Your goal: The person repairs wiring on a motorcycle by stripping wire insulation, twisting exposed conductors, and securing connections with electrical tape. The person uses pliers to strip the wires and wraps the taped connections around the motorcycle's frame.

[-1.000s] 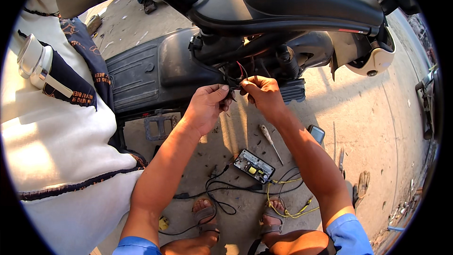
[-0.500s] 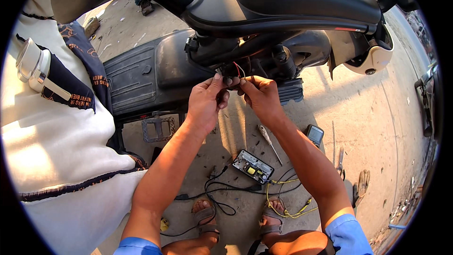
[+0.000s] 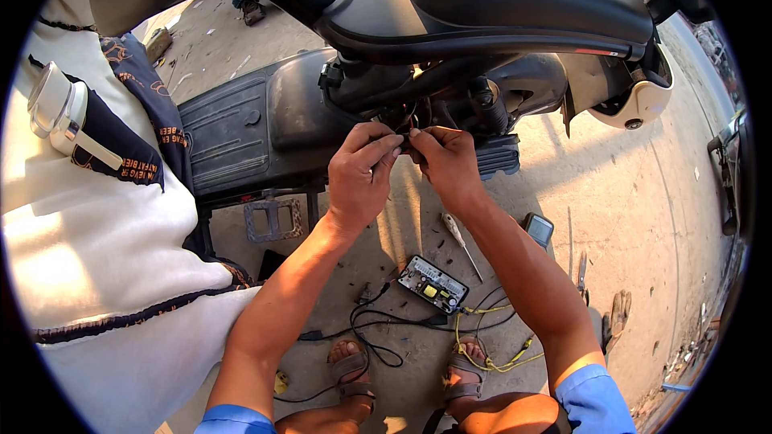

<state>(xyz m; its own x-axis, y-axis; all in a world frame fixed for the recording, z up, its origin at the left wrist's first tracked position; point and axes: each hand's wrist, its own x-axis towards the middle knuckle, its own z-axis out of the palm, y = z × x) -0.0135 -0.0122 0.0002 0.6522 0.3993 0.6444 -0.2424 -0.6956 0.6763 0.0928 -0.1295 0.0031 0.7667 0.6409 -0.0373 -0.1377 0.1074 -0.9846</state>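
Both my hands meet close together beside the open underside of a black electric scooter (image 3: 305, 104), below its seat (image 3: 515, 0). My left hand (image 3: 359, 177) is closed, thumb and fingers pinched together; what lies between the tips is too small and dark to make out. Fingertip to fingertip with it, my right hand (image 3: 450, 162) pinches thin wires, of which a red wire (image 3: 412, 121) shows just above the tips. The wire ends are hidden by my fingers.
An opened charger (image 3: 433, 283) with its circuit board showing lies on the ground amid black cables (image 3: 378, 317) and a yellow cord (image 3: 458, 329). Nearby are a screwdriver (image 3: 460, 243), a meter (image 3: 538, 230), scissors (image 3: 582, 272) and gloves (image 3: 617, 317). A white helmet (image 3: 650, 104) hangs at right.
My left hand has turned over, so its back and knuckles now show, and its fingers pinch closer to the right fingertips. Less of the red and white wires is visible.
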